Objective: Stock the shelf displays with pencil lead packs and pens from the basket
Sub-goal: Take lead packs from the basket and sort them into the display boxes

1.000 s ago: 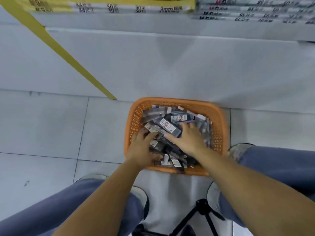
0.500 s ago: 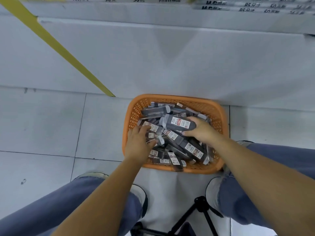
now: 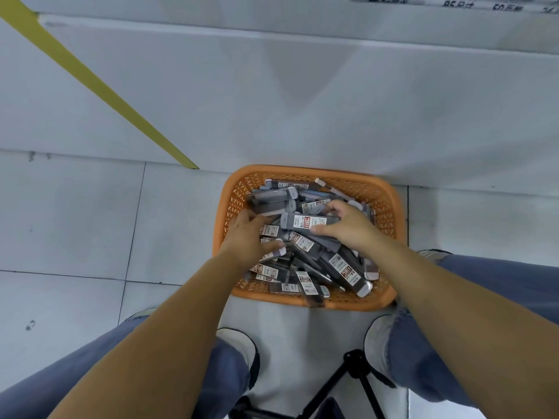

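Your right hand (image 3: 348, 234) pinches a lead pack (image 3: 305, 221), thumb under, atop the pile (image 3: 344, 267) in the basket (image 3: 302, 170) (orange, on the floor (image 3: 75, 222)). Left hand (image 3: 246, 240) sits in the pile; can't tell if its fingers grip.

From my feed the basket (image 3: 302, 170) reads as orange moulded plastic, its walls an open lattice with a smooth, faintly shiny rim. The pencil lead packs (image 3: 348, 267) are dark, see-through hard plastic with a slight gloss, each bearing a matt paper label (image 3: 305, 221) and an opaque white plastic end cap (image 3: 364, 288). The floor tiles (image 3: 75, 213) look smooth and pale grey with a dull sheen. The shelf base panel (image 3: 272, 101) is flat, matt white, and the yellow strip (image 3: 99, 86) across it looks smooth too. The jeans (image 3: 499, 282) are blue denim cloth, and the tripod (image 3: 357, 370) is matt black.
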{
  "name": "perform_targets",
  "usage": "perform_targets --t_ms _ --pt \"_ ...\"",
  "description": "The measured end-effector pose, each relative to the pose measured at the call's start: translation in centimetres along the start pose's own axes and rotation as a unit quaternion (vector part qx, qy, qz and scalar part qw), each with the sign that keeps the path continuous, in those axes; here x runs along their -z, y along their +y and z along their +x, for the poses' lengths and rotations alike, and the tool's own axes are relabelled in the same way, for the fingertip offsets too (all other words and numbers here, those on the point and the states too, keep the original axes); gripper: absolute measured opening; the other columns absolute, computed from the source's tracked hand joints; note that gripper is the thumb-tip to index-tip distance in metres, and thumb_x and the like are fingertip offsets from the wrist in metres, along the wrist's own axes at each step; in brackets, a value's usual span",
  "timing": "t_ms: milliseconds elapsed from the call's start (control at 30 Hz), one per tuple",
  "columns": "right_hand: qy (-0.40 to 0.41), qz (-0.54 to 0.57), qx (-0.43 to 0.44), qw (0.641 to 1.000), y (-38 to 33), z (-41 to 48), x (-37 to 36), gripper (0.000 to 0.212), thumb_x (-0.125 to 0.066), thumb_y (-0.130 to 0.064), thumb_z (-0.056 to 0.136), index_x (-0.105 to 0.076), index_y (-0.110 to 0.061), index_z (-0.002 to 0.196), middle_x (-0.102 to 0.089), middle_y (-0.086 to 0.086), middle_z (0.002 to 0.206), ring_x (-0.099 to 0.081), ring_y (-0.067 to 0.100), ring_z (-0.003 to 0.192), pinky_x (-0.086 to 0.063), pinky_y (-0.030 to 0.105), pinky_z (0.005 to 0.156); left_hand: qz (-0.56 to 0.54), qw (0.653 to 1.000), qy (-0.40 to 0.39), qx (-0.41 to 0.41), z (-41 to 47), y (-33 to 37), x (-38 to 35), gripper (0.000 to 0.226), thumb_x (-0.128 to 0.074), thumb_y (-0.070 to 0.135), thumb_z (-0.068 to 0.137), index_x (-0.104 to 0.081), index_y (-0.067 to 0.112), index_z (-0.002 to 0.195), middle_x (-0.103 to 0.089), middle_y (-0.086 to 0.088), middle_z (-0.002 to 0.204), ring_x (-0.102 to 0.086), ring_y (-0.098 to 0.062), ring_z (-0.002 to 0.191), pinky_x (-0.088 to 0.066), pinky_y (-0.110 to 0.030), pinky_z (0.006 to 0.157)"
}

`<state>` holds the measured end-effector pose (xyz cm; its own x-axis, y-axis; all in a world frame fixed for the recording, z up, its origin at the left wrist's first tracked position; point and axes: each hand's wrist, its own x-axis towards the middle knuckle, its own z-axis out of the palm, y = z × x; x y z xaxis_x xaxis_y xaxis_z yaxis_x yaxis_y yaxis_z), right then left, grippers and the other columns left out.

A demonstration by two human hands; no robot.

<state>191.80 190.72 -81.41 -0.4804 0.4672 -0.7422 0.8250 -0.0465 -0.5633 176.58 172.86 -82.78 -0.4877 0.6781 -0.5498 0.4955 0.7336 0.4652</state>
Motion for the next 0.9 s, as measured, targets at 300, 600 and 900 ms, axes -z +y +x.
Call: perform_targets --t_ms 300,600,900 --pt "-0.087 -0.131 -0.027 0.987 -1.3 -0.2 0.9 0.089 -0.082 -0.031 0.073 -0.034 -0.027 0.147 -0.045 0.002 0.148 -0.054 0.024 0.119 -0.047 0.040 0.098 0.119 0.992 0.014 -0.029 -0.6 0.7 -0.2 0.063 -0.059 0.063 0.088 -0.054 0.022 0.135 -0.052 -0.005 0.135 -0.042 -0.027 0.126 -0.038 -0.042 0.109" --pt "-0.040 -0.025 -0.030 0.998 -0.5 -1.3 0.8 0.067 -0.081 -0.021 0.075 -0.047 -0.029 0.132 -0.063 -0.008 0.109 -0.068 0.011 0.080 -0.053 0.024 0.055 -0.024 0.999 0.042 0.002 -0.8 0.7 1.5 0.021 -0.058 0.042 0.099 -0.066 0.024 0.093 -0.067 0.003 0.081 -0.055 -0.010 0.066 -0.035 -0.025 0.054" --pt "-0.006 0.085 0.001 0.996 -1.5 -4.0 1.9 0.062 -0.080 -0.022 0.075 -0.049 -0.029 0.128 -0.069 -0.005 0.105 -0.074 0.013 0.078 -0.058 0.032 0.063 -0.324 0.940 0.070 0.076 -3.3 2.4 1.9 0.022 -0.057 0.036 0.100 -0.066 0.022 0.085 -0.076 0.001 0.076 -0.072 -0.021 0.072 -0.061 -0.045 0.076"
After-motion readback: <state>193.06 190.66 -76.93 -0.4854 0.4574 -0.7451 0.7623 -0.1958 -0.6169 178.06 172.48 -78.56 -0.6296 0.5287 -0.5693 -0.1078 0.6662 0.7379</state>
